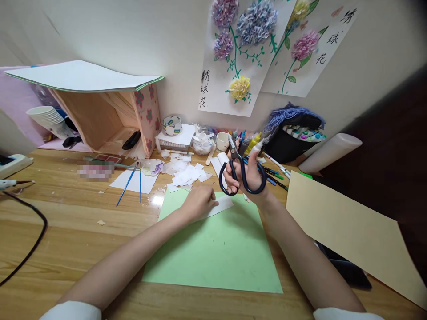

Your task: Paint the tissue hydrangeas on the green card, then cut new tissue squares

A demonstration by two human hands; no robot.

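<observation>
My left hand (199, 202) is closed on a strip of white paper (220, 206), low over a green sheet (213, 258). The strip's free end points right; its other end is hidden under the hand. In my right hand (251, 178) is a pair of black-handled scissors (248, 189), held above the green sheet's far right corner. Its fingers pass through the handle loops and the blades point up and away. Just beyond my left hand lies a pile of small cut white paper pieces (188, 175).
Behind the hands stand a clear bowl of paper scraps (203, 142), a white cup (222, 141) and paint bottles (254, 142). A pink box (147, 120) is at the back left. Two blue brushes (140, 186) lie on white paper, and a cream sheet (350, 231) covers the right side.
</observation>
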